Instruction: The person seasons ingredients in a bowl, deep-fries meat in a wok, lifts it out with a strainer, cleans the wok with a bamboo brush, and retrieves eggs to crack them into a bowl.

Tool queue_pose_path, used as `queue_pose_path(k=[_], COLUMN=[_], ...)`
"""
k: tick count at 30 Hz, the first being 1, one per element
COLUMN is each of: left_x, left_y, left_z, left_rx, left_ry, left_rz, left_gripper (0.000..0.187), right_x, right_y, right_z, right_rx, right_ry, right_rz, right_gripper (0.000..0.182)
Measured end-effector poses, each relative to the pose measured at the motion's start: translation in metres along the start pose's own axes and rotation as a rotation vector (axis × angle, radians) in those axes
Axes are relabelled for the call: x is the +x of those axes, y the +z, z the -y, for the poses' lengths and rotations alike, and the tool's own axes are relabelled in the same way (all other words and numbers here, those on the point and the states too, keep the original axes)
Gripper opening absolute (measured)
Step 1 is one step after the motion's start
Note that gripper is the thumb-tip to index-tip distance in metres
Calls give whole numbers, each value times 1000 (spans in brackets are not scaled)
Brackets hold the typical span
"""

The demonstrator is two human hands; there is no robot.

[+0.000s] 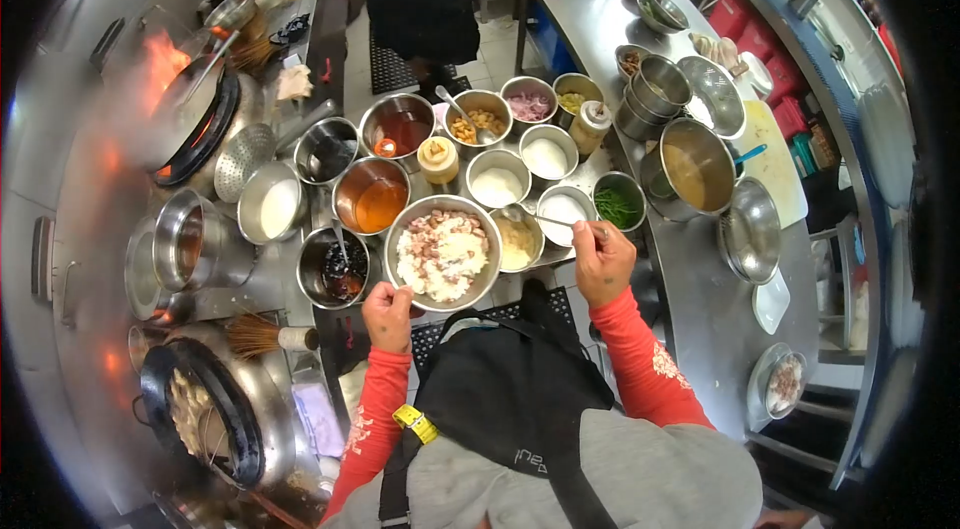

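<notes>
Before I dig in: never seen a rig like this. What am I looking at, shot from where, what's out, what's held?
No machine: a person working with two bare hands. The only picture comes from a camera on their head, looking forward and down.

The left hand grips the rim of a wide round steel bowl of white and pinkish-brown food. The right hand holds a thin metal utensil over a smaller steel pot of pale food.

Nearby steel containers hold orange liquid, dark red-brown liquid and chopped green food. Flames rise at left.
</notes>
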State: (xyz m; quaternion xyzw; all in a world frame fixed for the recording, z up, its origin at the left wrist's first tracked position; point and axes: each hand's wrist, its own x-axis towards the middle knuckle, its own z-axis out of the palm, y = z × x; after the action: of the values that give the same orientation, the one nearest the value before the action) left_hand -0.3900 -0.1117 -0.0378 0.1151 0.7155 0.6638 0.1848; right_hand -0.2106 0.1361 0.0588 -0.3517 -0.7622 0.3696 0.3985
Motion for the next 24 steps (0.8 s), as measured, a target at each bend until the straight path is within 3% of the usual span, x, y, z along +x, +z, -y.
queue_pose_path(k=[2, 3, 4, 5, 6, 8, 12, 15, 20, 24], left_x=[-1, 0, -1, -6, -3, 5, -6, -29, -72, -150], left_y=[4, 7, 16, 24, 19, 10, 31, 65, 145, 221], left_z=[-15, -6, -6, -33, -21, -12, -33, -52, -32, -41], left_rx=[254, 114, -84, -92, -112, -32, -38, -27, 66, 108], left_ry=[71, -10, -7, -52, 25, 86, 78, 58, 54, -93], left_rz=[28, 2, -30, 31, 70, 148, 258, 348, 551, 721], left_gripper=[19, 15, 11, 9, 15, 23, 27, 25, 23, 19], right_x=[-2, -12, -18, -23, -31, -44, -47, -61, -115, -176], right_y=[-5, 4, 9, 14, 26, 26, -30, -78, -160, -234], right_z=[-23, -54, -66, -76, -104, -108, -79, -100, -126, -147], right_rx=[-131, -210, -342, -147, -96, -20, -94, -92, -130, -126], right_ry=[113, 39, 170, 351, 365, 311, 289, 215, 329, 377], right_rz=[51, 92, 139, 205, 297, 242, 208, 151, 135, 74], right_gripper=[24, 31, 32, 32, 29, 26, 32, 32, 31, 28])
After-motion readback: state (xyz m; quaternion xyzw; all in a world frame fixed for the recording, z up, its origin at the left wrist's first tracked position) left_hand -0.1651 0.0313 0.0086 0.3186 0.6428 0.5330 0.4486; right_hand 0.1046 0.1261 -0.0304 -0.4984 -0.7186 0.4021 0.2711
